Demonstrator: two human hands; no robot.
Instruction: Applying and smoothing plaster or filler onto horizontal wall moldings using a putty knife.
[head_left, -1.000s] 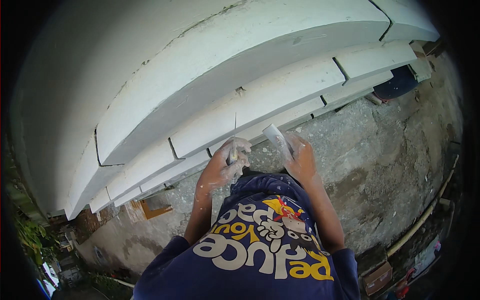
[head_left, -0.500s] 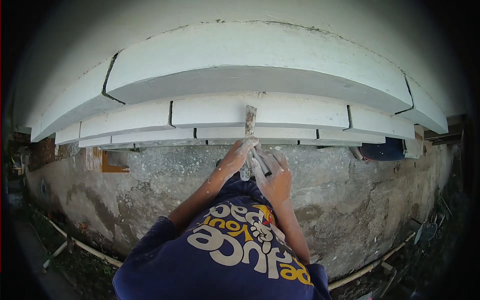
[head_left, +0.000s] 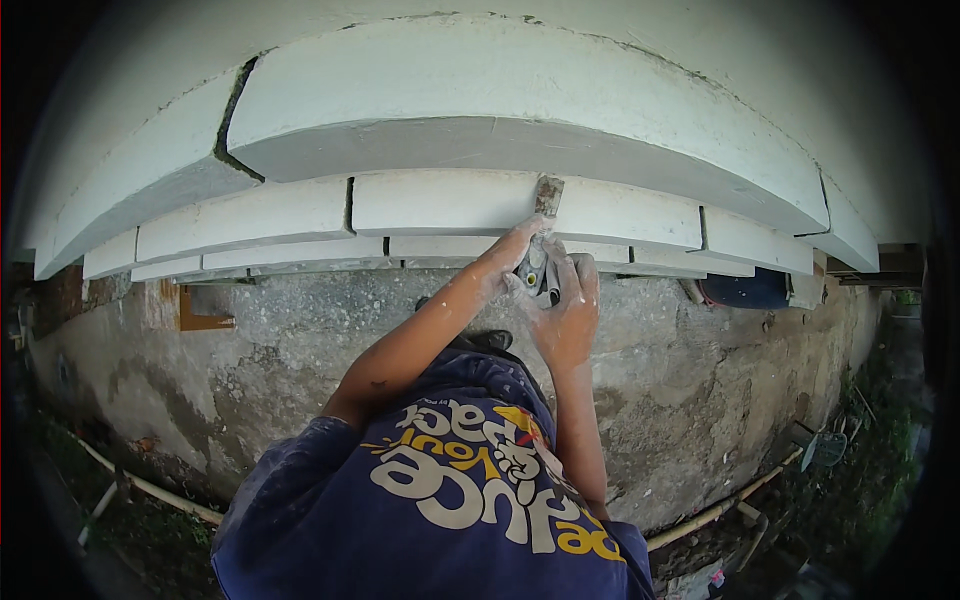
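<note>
My left hand (head_left: 512, 252), dusted white, is closed on a putty knife. Its stained flat blade (head_left: 549, 196) points away from me in front of the second white ledge, and its handle end with a hole shows below my fingers. Close beside it, my right hand (head_left: 566, 312), also dusty, is curled round a dark-ended handle (head_left: 554, 297). The rest of that tool is hidden by my fingers and the putty knife, so I cannot tell its kind. Both hands are close together at the knife, and whether the two tools touch is unclear.
White ledges (head_left: 450, 80) run across in steps, with dark gaps (head_left: 236, 120) between their blocks. Below lies stained, paint-spotted concrete (head_left: 300, 340). Pale pipes (head_left: 725, 508) run along its near edge by plants. A dark blue object (head_left: 745, 288) sits under the ledges at right.
Both hands have moved forward and to the right, bringing the putty knife up against the view of the second ledge. The view has shifted slightly, and both hands still hold their tools.
</note>
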